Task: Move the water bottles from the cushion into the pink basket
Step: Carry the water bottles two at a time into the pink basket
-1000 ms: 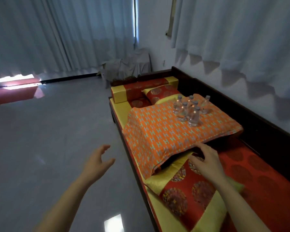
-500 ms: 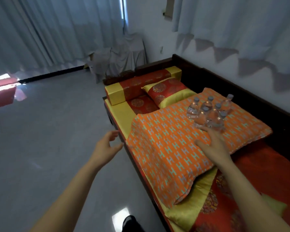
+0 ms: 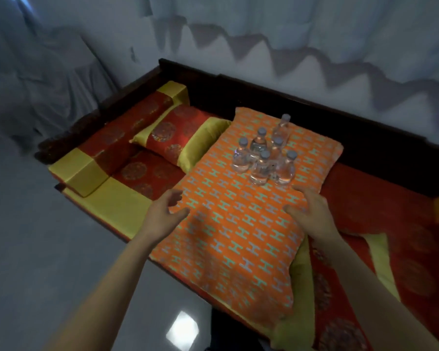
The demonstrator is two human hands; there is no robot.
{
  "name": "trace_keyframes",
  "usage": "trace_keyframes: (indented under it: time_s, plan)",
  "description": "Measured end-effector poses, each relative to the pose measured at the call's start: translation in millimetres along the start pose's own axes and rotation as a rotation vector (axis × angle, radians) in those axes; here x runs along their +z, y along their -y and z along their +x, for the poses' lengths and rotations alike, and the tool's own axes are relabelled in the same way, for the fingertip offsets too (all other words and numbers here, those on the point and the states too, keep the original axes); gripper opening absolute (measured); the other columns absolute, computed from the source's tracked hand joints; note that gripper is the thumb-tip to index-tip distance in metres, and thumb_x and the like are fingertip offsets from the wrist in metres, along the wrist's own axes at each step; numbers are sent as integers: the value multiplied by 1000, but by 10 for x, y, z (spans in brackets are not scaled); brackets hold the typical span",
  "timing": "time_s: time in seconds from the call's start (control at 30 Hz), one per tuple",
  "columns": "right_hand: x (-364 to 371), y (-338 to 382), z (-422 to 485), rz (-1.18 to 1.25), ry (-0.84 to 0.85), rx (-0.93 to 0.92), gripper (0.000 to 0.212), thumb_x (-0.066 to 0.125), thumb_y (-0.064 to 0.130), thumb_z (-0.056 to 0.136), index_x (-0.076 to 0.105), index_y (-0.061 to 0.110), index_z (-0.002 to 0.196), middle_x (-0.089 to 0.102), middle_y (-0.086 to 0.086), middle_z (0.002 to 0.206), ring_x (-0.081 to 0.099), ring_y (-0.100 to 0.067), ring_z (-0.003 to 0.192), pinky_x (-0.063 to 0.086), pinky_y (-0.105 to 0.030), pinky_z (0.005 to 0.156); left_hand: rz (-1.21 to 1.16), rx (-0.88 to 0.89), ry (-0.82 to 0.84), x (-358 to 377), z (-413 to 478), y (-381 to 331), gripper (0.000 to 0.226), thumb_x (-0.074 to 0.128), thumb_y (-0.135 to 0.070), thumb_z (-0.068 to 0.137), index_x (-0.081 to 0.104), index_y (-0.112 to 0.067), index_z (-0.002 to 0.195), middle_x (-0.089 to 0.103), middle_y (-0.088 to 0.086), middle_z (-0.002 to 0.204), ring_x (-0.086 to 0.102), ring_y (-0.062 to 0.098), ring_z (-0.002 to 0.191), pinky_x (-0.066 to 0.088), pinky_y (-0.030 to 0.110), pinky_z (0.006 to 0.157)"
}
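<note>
Both hands now over orange cushion (image 3: 238,224), closer to water bottles (image 3: 262,158) than half a second ago. Left hand (image 3: 162,214) open, empty; right hand (image 3: 311,211) spread, empty, just short of nearest bottles. Six bottles upright, clustered at cushion's far end. First grab looks imminent. Pink basket out of view. No legible labels; cushion repeats "H" motif.

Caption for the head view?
Both open hands, left hand and right hand, reach toward six water bottles clustered upright on the orange cushion.

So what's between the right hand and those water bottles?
In the head view, only a short bare strip of the orange patterned cushion separates the open right hand from the water bottles.
</note>
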State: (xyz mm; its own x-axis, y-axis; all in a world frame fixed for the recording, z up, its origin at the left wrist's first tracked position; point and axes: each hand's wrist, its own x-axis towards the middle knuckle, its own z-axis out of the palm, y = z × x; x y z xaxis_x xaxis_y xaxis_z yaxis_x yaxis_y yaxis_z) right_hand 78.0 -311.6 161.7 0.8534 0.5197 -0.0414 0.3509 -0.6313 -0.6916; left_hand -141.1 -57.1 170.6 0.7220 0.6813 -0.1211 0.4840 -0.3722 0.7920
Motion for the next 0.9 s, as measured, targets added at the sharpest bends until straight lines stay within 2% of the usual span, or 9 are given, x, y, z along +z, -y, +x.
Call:
trace_keyframes:
  time_s: [0.13, 0.2, 0.3, 0.4, 0.5, 0.6, 0.67, 0.8, 0.9]
  plan:
    - [59, -155, 332, 52, -73, 57, 54, 76, 21, 76, 56, 19, 127, 56, -11, 129, 48, -31, 122, 40, -48, 103, 13, 61, 97, 246, 666, -86, 49, 73, -12, 81, 55, -9, 126, 63, 8, 116, 57, 18, 107, 45, 30, 91]
    - [104, -190, 523, 41, -68, 71, 56, 77, 18, 75, 56, 13, 127, 58, -13, 127, 53, -34, 118, 42, -51, 100, 22, 78, 159, 350, 984, -107, 49, 72, -10, 81, 54, -8, 126, 63, 10, 118, 57, 18, 109, 44, 28, 90]
    - [198, -234, 797, 77, -69, 136, 58, 79, 14, 74, 56, 7, 127, 57, -17, 128, 53, -36, 119, 41, -51, 100, 43, 118, 245, 461, 1474, -151, 50, 72, -11, 81, 54, -9, 128, 61, 10, 120, 56, 16, 109, 38, 19, 85]
    - [357, -261, 1089, 46, -25, 165, 65, 77, 22, 76, 50, 15, 134, 51, -12, 136, 47, -31, 126, 36, -47, 106, 40, 116, 281, 589, 1899, -156, 57, 73, -17, 81, 50, -14, 132, 59, 6, 124, 53, 19, 118, 36, 22, 88]
    - [556, -237, 1319, 67, -58, 200, 71, 80, 24, 72, 49, 19, 135, 51, -7, 136, 47, -23, 125, 33, -29, 99, 94, 158, 347, 783, 2228, -132, 89, 81, -34, 72, 34, -15, 145, 39, 9, 147, 34, 22, 137, 31, 34, 108]
    - [720, -191, 1531, 169, -91, 191, 76, 82, 22, 69, 47, 20, 136, 50, 6, 132, 48, -12, 117, 34, -26, 90, 169, 235, 441, 1014, 2545, -150, 119, 84, -46, 62, 8, -27, 152, 2, 6, 161, 1, 19, 148, 9, 40, 119]
    - [825, -155, 1650, 204, -73, 184, 78, 83, 23, 69, 43, 21, 137, 49, 15, 129, 49, -10, 114, 40, -29, 87, 188, 231, 517, 1178, 2788, -148, 125, 84, -47, 62, -1, -31, 151, -7, 4, 161, -7, 18, 147, 7, 39, 119]
    - [1043, -155, 1852, 164, -31, 176, 68, 81, 24, 70, 50, 18, 129, 59, -6, 126, 55, -26, 116, 48, -47, 93, 124, 277, 609, 1455, 3223, -156, 123, 87, -37, 61, 6, -23, 152, 9, 6, 161, 6, 22, 148, 15, 44, 118]
    - [1195, -179, 1962, 152, -31, 247, 67, 81, 25, 69, 52, 16, 128, 57, -6, 127, 54, -26, 118, 47, -48, 94, 82, 312, 637, 1601, 3469, -113, 118, 90, -33, 57, 18, -22, 150, 24, 4, 156, 22, 23, 143, 25, 47, 114]
